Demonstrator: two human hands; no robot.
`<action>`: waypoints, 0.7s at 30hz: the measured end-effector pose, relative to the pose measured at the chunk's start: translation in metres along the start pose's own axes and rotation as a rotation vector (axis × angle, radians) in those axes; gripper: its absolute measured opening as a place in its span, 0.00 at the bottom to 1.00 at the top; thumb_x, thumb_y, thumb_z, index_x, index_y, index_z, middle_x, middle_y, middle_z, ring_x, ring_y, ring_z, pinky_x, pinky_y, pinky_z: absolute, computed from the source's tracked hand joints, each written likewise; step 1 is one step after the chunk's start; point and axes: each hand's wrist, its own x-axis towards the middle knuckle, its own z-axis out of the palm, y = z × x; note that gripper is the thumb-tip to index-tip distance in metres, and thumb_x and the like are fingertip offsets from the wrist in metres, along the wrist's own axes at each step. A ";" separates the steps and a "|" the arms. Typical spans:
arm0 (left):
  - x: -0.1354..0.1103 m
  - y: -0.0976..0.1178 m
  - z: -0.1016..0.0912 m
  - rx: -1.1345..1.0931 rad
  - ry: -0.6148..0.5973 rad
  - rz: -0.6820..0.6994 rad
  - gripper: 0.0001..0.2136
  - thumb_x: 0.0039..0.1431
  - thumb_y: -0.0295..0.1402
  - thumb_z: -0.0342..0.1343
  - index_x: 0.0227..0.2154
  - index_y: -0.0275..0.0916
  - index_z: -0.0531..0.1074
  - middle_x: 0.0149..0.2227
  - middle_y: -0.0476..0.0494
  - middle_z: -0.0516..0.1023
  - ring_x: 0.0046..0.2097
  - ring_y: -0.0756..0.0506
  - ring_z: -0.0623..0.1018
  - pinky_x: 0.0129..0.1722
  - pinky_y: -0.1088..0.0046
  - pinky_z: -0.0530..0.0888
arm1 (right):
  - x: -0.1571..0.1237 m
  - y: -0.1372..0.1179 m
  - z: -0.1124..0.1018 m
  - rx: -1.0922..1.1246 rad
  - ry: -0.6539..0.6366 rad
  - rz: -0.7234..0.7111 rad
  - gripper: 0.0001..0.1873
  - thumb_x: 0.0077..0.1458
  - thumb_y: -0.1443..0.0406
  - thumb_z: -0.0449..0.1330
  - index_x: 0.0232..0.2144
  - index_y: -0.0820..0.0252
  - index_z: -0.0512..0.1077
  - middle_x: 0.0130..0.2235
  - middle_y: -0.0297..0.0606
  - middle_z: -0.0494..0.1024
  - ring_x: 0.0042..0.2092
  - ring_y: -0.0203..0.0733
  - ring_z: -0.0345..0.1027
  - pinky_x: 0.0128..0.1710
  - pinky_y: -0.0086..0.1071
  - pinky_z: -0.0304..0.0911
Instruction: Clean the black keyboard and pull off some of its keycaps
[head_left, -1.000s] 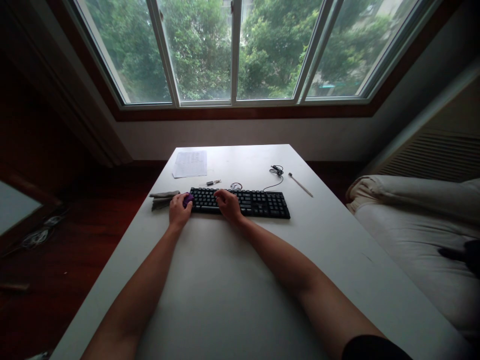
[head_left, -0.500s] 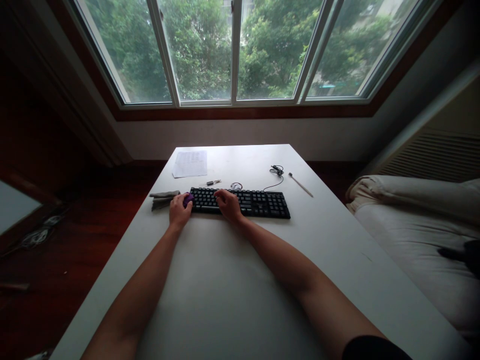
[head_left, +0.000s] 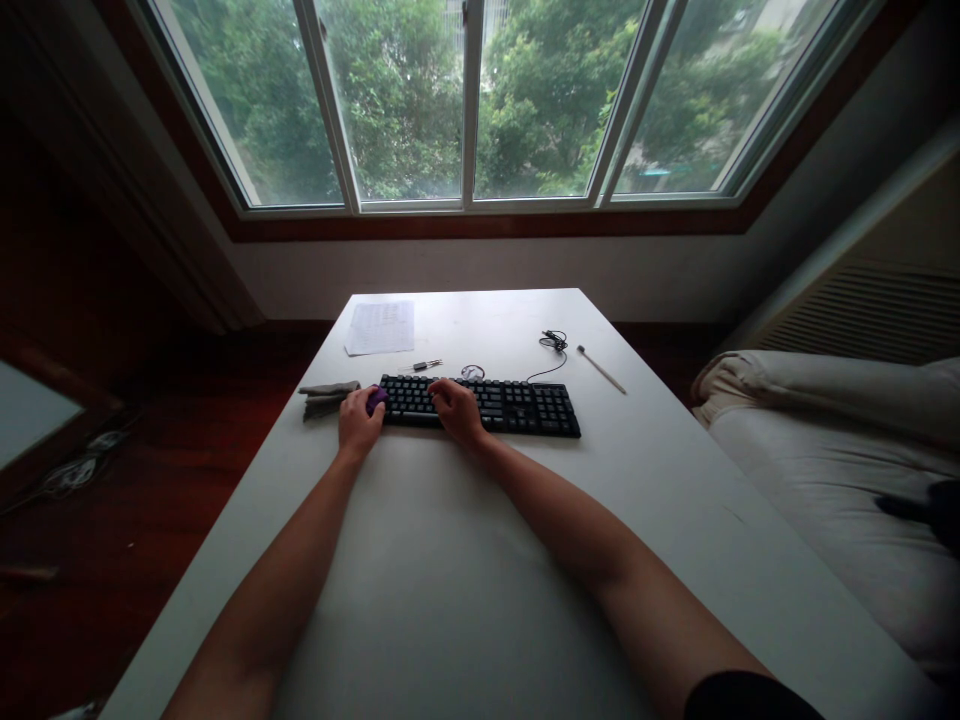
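A black keyboard (head_left: 491, 405) lies across the white table in front of me. My left hand (head_left: 360, 420) is closed round a small purple lump (head_left: 377, 400) at the keyboard's left end; its exact kind does not show. Over the left-middle keys, my right hand (head_left: 457, 408) is closed, with fingers curled and the thumb side turned toward the left. Whether anything is between those fingers is too small to make out. Folded grey cloth or gloves (head_left: 324, 398) lie just left of my left hand.
Behind the keyboard lie a small dark tool (head_left: 424, 366), a ring-shaped item (head_left: 472, 372) and a coiled cable (head_left: 553, 342). A thin brush-like stick (head_left: 602, 370) rests at the right. Printed paper (head_left: 380, 328) is at the far left of the table (head_left: 450, 560). A beige sofa (head_left: 810, 450) stands on the right.
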 end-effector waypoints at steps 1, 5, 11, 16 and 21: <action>0.000 0.000 0.000 0.002 0.002 0.005 0.19 0.61 0.38 0.55 0.53 0.41 0.74 0.53 0.37 0.74 0.55 0.36 0.72 0.61 0.54 0.67 | 0.000 0.001 0.000 0.003 0.004 -0.006 0.12 0.56 0.69 0.54 0.37 0.56 0.77 0.35 0.33 0.79 0.33 0.38 0.68 0.37 0.29 0.58; 0.000 0.001 -0.001 0.004 0.004 0.008 0.18 0.61 0.37 0.55 0.53 0.41 0.74 0.53 0.37 0.75 0.56 0.36 0.72 0.61 0.54 0.67 | 0.000 0.002 0.001 0.003 0.007 -0.005 0.12 0.56 0.70 0.54 0.37 0.56 0.77 0.35 0.33 0.79 0.33 0.38 0.68 0.37 0.29 0.59; -0.001 0.002 -0.001 0.003 -0.005 -0.007 0.18 0.61 0.38 0.55 0.53 0.42 0.74 0.54 0.37 0.74 0.56 0.36 0.72 0.62 0.54 0.67 | 0.000 0.000 0.000 -0.012 -0.008 0.024 0.12 0.56 0.69 0.55 0.37 0.56 0.77 0.34 0.33 0.79 0.34 0.39 0.68 0.37 0.29 0.59; 0.000 0.002 -0.001 -0.004 -0.002 -0.009 0.18 0.61 0.38 0.55 0.53 0.42 0.74 0.54 0.37 0.74 0.56 0.35 0.72 0.61 0.54 0.67 | 0.000 0.000 0.001 -0.005 0.001 0.015 0.12 0.56 0.69 0.54 0.37 0.56 0.77 0.34 0.33 0.79 0.33 0.38 0.68 0.36 0.29 0.59; 0.000 0.003 -0.001 -0.017 -0.009 -0.019 0.18 0.60 0.38 0.55 0.53 0.42 0.74 0.54 0.38 0.75 0.56 0.35 0.72 0.61 0.53 0.67 | 0.000 0.000 0.001 -0.010 -0.008 0.036 0.11 0.56 0.69 0.55 0.36 0.56 0.77 0.33 0.33 0.78 0.33 0.39 0.67 0.36 0.29 0.58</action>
